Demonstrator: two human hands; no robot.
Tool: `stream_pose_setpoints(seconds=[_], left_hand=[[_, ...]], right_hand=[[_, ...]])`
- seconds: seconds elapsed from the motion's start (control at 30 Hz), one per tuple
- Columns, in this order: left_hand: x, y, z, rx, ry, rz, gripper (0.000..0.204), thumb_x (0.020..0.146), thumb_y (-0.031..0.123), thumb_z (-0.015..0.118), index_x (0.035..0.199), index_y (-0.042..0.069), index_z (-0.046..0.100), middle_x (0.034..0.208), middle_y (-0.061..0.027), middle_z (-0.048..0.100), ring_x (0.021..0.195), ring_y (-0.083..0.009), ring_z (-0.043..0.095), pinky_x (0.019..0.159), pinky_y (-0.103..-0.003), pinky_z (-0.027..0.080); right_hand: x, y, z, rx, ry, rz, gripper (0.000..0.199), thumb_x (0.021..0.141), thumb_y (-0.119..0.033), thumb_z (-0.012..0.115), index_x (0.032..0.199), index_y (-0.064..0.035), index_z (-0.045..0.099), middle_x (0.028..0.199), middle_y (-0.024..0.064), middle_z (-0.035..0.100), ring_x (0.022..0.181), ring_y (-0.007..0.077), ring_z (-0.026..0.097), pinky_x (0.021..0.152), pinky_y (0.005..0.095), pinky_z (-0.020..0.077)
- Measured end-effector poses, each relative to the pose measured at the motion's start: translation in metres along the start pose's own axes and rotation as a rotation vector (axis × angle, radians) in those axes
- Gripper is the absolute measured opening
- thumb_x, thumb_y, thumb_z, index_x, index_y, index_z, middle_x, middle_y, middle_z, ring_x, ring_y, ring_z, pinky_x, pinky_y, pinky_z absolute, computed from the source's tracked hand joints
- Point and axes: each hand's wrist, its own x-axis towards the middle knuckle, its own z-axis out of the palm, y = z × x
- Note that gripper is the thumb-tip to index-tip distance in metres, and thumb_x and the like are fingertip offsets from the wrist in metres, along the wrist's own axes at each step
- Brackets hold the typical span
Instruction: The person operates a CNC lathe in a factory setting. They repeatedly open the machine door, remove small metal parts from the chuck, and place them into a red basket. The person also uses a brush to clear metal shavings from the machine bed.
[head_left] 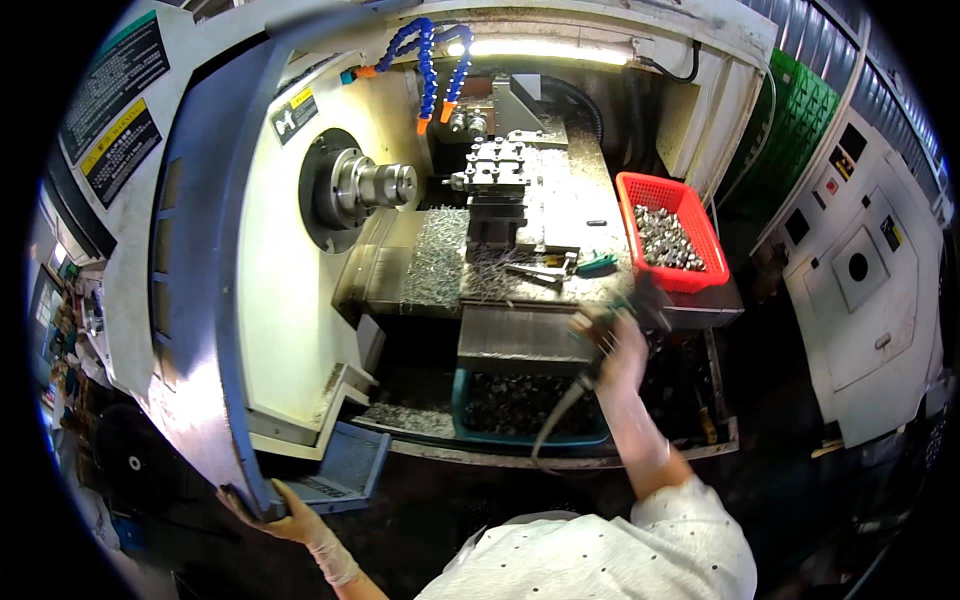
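Observation:
My left hand [290, 520], in a thin pale glove, is closed round the lower edge of the blue machine door [215, 330]. At the front of the lathe bed, my gloved right hand [622, 350] grips a dark hand tool [640, 300], smeared by motion. A pale hose [553, 425] hangs in a curve beside that hand, and I cannot make out where it joins the tool. Beyond the hand lie a metal hand tool [537, 271] and a green-handled object [597, 264] on the chip-strewn bed. A red basket [708, 228] of small metal parts stands to the right.
The spindle chuck [375, 187] juts out at left, facing the tool post [497, 165]. Blue coolant hoses [427, 75] hang above. Metal chips [437, 255] cover the bed. Below sits a teal bin [461, 405] of dark pieces. A grey cabinet [850, 330] stands at right.

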Motion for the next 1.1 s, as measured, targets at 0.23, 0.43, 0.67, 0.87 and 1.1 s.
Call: stream_pose_setpoints(seconds=[0.23, 0.43, 0.67, 0.87, 1.1], left_hand=[[-0.006, 0.022, 0.014, -0.019, 0.116, -0.231, 0.053, 0.070, 0.001, 0.056, 0.119, -0.003, 0.034, 0.119, -0.0189, 0.039, 0.109, -0.0278, 0.040, 0.093, -0.038, 0.030], [-0.008, 0.025, 0.013, -0.135, 0.149, -0.271, 0.056, 0.063, -0.007, 0.050, 0.117, -0.004, 0.034, 0.116, -0.0183, 0.041, 0.104, -0.0267, 0.043, 0.090, -0.036, 0.034], [-0.011, 0.018, 0.012, -0.025, 0.160, -0.259, 0.059, 0.059, -0.007, 0.053, 0.116, 0.002, 0.038, 0.114, -0.0155, 0.042, 0.103, -0.0264, 0.043, 0.089, -0.036, 0.033], [0.027, 0.078, -0.009, 0.131, -0.018, -0.504, 0.051, 0.060, -0.004, 0.049, 0.110, -0.003, 0.040, 0.109, -0.0171, 0.045, 0.101, -0.0277, 0.044, 0.086, -0.031, 0.036], [-0.010, 0.041, 0.001, -0.165, 0.151, -0.435, 0.061, 0.062, 0.003, 0.062, 0.116, 0.010, 0.037, 0.127, -0.0129, 0.031, 0.116, -0.0286, 0.032, 0.095, -0.032, 0.029]], right_hand=[[-0.009, 0.032, -0.285, -0.327, 0.399, 0.613, 0.031, 0.081, -0.034, 0.049, 0.078, -0.0033, 0.050, 0.067, 0.0081, 0.054, 0.060, 0.0187, 0.052, 0.051, 0.0290, 0.0426], [0.015, 0.065, -0.318, -1.612, 0.279, -0.422, 0.034, 0.073, -0.017, 0.055, 0.096, 0.0082, 0.048, 0.095, 0.0180, 0.050, 0.088, 0.0275, 0.049, 0.076, 0.0356, 0.0395], [0.003, 0.149, -0.190, -1.696, -1.174, 0.089, 0.032, 0.073, -0.022, 0.053, 0.102, -0.0088, 0.053, 0.097, 0.0162, 0.053, 0.091, 0.0322, 0.050, 0.079, 0.0390, 0.0409], [0.011, 0.193, -0.212, -1.562, -1.490, 0.257, 0.028, 0.076, -0.022, 0.046, 0.092, -0.0014, 0.057, 0.087, 0.0217, 0.056, 0.085, 0.0350, 0.054, 0.073, 0.0406, 0.0423], [0.053, 0.217, -0.247, -1.547, -0.908, 0.498, 0.026, 0.074, -0.017, 0.055, 0.096, -0.0028, 0.055, 0.087, 0.0162, 0.053, 0.079, 0.0266, 0.050, 0.070, 0.0360, 0.0394]])
